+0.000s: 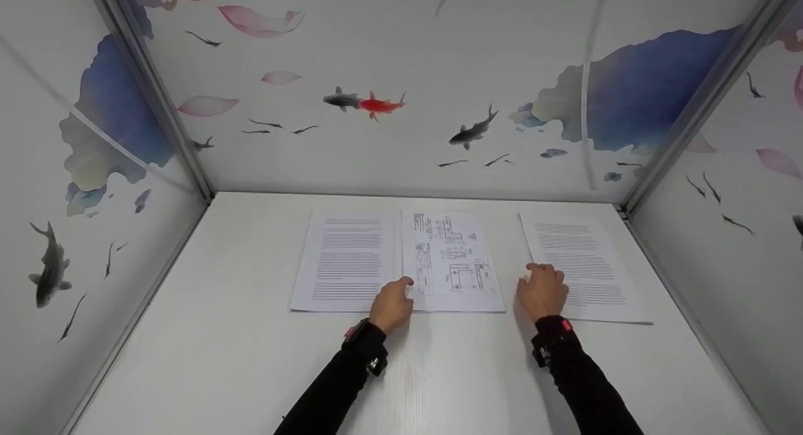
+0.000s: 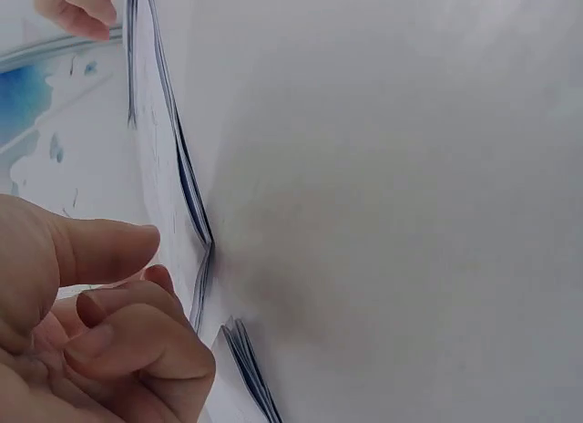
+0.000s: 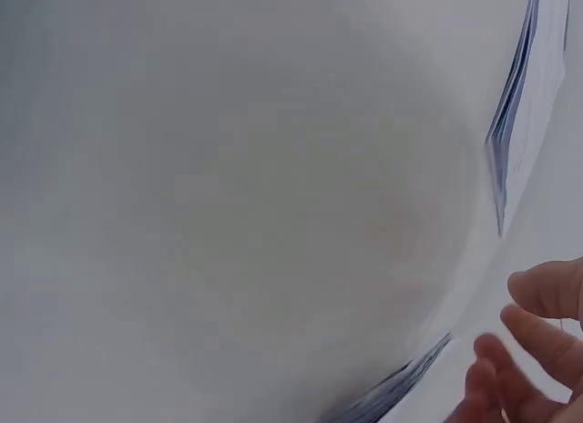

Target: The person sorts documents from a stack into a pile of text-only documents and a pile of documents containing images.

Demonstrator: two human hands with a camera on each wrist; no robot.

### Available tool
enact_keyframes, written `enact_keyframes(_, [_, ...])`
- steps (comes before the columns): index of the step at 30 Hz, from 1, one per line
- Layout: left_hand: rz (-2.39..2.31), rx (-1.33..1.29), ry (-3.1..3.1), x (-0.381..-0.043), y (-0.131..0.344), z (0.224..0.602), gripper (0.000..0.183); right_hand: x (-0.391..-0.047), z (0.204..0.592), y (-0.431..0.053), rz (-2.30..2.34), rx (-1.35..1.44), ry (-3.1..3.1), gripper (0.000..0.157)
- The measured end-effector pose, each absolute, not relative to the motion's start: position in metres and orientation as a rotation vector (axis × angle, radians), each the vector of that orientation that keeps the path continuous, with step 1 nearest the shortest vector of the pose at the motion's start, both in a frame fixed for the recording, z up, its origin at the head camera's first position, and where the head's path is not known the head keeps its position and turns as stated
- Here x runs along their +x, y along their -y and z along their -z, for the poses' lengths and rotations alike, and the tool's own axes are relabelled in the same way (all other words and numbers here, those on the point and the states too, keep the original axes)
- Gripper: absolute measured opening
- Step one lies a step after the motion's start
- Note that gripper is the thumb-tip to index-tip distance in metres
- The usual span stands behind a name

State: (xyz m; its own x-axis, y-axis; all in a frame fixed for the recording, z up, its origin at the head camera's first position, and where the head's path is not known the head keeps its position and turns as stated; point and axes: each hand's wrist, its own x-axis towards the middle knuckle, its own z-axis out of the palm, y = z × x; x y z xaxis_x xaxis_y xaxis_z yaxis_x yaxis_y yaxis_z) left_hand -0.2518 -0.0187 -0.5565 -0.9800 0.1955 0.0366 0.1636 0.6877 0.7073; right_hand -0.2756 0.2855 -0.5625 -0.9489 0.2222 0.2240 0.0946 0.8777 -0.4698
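My left hand (image 1: 392, 304), loosely curled and holding nothing, is where the left pages (image 1: 347, 258) and the drawings (image 1: 455, 259) lie side by side on the table (image 1: 188, 359); my right hand (image 1: 543, 292), loosely bent and empty, is at the left edge of the right pages (image 1: 586, 265).

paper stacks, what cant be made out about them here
Left stack, lower right corner: head view, hidden by left grip.
Right stack, lower left corner: head view, hidden by right grip.
Wording on those stacks and the drawing sheet: head view, too small.
Sheet count: wrist views, edges blurred together.
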Motion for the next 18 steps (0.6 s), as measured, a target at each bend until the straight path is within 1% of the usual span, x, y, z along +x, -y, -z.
enact_keyframes(5, [-1.226, 0.400, -2.814, -0.254, 0.017, 0.554, 0.034, -0.273, 0.558, -0.313, -0.538, -0.413, 2.905, 0.067])
enact_keyframes(8, [-1.257, 0.448, -2.780, -0.254, 0.015, 0.553, 0.033, -0.272, 0.560, -0.326, -0.561, -0.473, 2.983, 0.077])
enact_keyframes(12, [-1.294, 0.496, -2.744, -0.253, 0.012, 0.550, 0.034, -0.270, 0.563, -0.339, -0.604, -0.503, 3.067, 0.080])
enact_keyframes(16, [-1.335, 0.532, -2.726, -0.253, 0.010, 0.549, 0.034, -0.268, 0.561, -0.349, -0.633, -0.472, 3.105, 0.081])
enact_keyframes(18, [-1.355, 0.550, -2.720, -0.254, 0.009, 0.548, 0.033, -0.268, 0.559, -0.354, -0.652, -0.445, 3.105, 0.074])
